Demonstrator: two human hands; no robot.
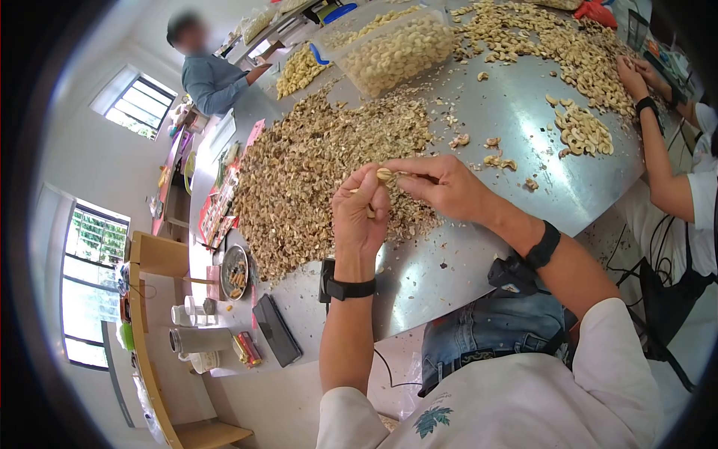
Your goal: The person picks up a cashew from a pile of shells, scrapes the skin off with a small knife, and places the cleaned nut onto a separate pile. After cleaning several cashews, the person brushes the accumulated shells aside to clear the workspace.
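Note:
My left hand [362, 213] and my right hand [454, 191] meet above the front edge of a broad heap of brown, flaky nut pieces [299, 179]. Between the fingertips of both is a small tan cashew nut [385, 173]. The fingers of my left hand curl inward, and a pale bit shows in its palm, too small to name. With thumb and forefinger, my right hand pinches the nut from the right side. Peeled cashews [583, 131] lie in a small pile off to the right, with a few loose ones [499, 162] nearer my hands.
A clear plastic bin [396, 56] of pale cashews stands behind the heap on the metal table [516, 105]. At left are an ashtray [234, 273], a phone [277, 329] and a grey flask [200, 340]. One person [213, 78] stands far left; another's hands [636, 75] work at right.

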